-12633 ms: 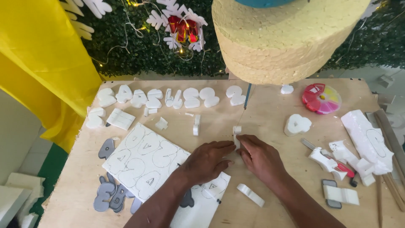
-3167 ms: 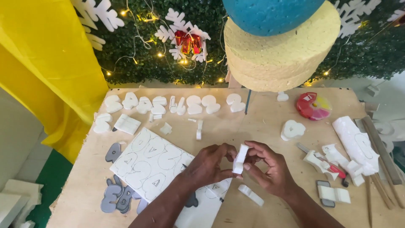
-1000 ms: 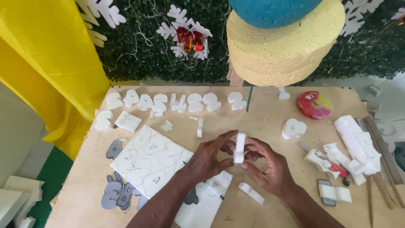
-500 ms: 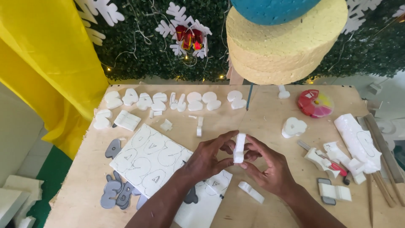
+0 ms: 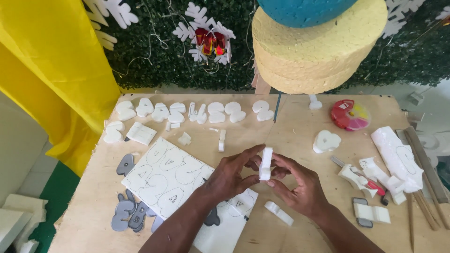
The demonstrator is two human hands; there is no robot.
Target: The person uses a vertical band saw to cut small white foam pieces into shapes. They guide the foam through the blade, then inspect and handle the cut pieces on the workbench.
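Above the table, both hands pinch an upright white foam strip, long axis vertical.

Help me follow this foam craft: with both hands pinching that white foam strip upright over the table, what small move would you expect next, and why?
Probably a slight turn of the white foam strip between the fingers, to check its edges. The left hand and the right hand both pinch it upright above the wooden table, and neither holds a tool; the red-handled cutter lies apart to the right.

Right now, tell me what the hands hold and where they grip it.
Both hands, left hand and right hand, hold one small white foam piece upright, fingertips pinching its lower sides.
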